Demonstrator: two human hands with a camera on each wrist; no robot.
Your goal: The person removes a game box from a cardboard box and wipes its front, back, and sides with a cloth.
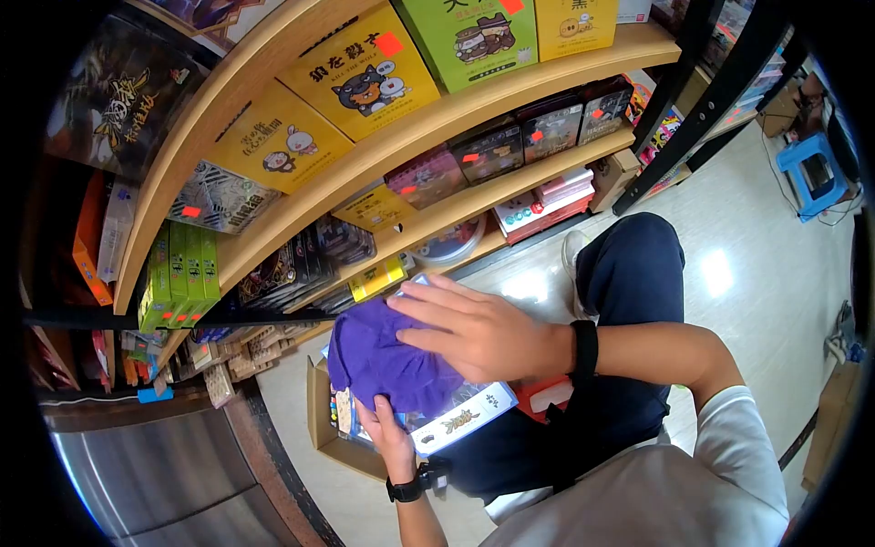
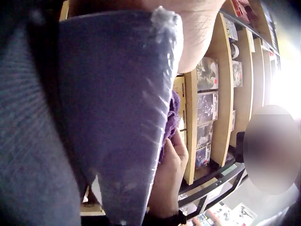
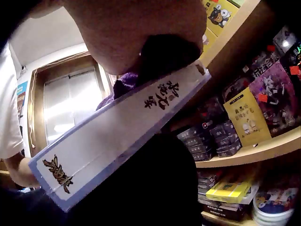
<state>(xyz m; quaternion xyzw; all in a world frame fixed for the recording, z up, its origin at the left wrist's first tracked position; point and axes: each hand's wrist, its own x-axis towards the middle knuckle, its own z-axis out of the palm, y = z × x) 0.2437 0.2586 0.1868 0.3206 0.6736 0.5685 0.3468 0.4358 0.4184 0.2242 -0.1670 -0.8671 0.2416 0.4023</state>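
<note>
A purple cloth (image 1: 387, 356) lies bunched over the top of a flat game box (image 1: 467, 419) with a white, blue-edged side. My right hand (image 1: 483, 330) rests on the cloth with its fingers stretched out. At the near left edge of the box, my left hand (image 1: 390, 436) grips it, thumb up beside the cloth. The left wrist view shows the box's broad blue-grey face (image 2: 117, 94) under glossy wrap, with my right hand (image 2: 170, 176) at the cloth (image 2: 173, 117) past its edge. In the right wrist view, dark lettering marks the box's long side (image 3: 122, 127).
An open cardboard carton (image 1: 333, 447) with colourful contents stands on the floor beneath the box. Curved wooden shelves (image 1: 510, 77) full of boxed games rise in front. My bent knee (image 1: 633, 264) is to the right, and a blue stool (image 1: 814, 173) stands farther off.
</note>
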